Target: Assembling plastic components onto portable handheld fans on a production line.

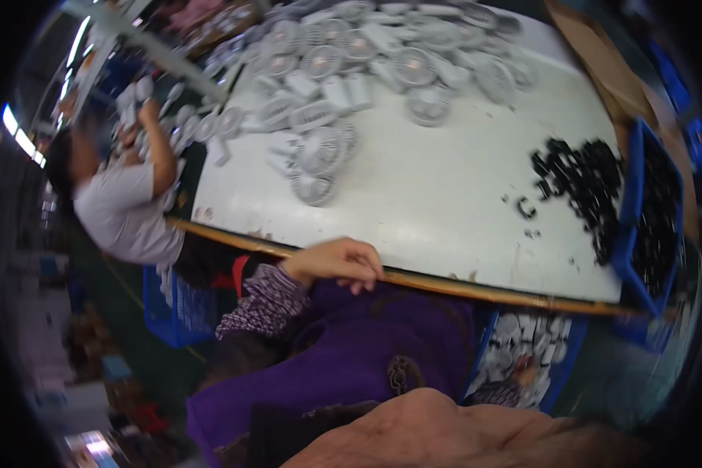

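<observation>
My left hand [339, 261] hovers at or rests on the near wooden edge of the table, fingers loosely bent and nothing visible in them. Down to the right, my right hand [527, 373] reaches into a blue bin [563, 366] of white and grey plastic parts; blur and the parts hide its fingers. The nearest handheld fans [312, 187] lie in a small group beyond my left hand. Behind them a large heap of white and grey handheld fans [320, 62] covers the far side of the table.
Loose black curved parts [581, 175] are spread on the white tabletop [460, 187] at right, beside a blue crate [632, 210] full of them. Brown cardboard [593, 58] stands behind. At left a co-worker [129, 207] handles white parts; a blue basket [175, 312] stands below.
</observation>
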Demonstrator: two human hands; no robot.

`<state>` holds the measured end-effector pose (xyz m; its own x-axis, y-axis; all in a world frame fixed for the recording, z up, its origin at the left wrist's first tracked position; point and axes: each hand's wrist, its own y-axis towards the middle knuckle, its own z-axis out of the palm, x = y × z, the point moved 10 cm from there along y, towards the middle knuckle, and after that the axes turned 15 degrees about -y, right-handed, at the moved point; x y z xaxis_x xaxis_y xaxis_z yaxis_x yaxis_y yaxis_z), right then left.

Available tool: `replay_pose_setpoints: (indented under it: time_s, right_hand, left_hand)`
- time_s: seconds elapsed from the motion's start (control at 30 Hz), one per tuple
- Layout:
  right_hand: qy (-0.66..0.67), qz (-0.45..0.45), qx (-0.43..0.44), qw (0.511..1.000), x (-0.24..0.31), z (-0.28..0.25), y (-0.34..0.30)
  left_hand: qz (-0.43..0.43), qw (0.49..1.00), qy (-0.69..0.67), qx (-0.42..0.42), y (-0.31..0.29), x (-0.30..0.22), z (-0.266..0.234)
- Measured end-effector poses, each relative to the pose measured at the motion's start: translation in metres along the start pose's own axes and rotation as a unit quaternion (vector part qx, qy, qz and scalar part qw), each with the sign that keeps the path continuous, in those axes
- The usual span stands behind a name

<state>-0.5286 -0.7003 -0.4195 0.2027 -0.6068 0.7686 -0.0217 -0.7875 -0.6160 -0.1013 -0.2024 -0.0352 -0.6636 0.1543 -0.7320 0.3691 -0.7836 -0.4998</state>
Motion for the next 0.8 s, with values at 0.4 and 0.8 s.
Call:
replay_pose_setpoints:
  time_s: [0.4,0.8]
  right_hand:
    - [-0.280,-0.030,0.209,0.937,-0.008,0.155,-0.149]
    - [-0.063,-0.369,0.202,0.905,0.272,0.236,-0.392]
  left_hand:
    - [0.172,0.616,0.676,-0.367,-0.076,-0.170,-0.193]
    - [0.387,0.703,0.530,-0.276,-0.054,-0.123,-0.046]
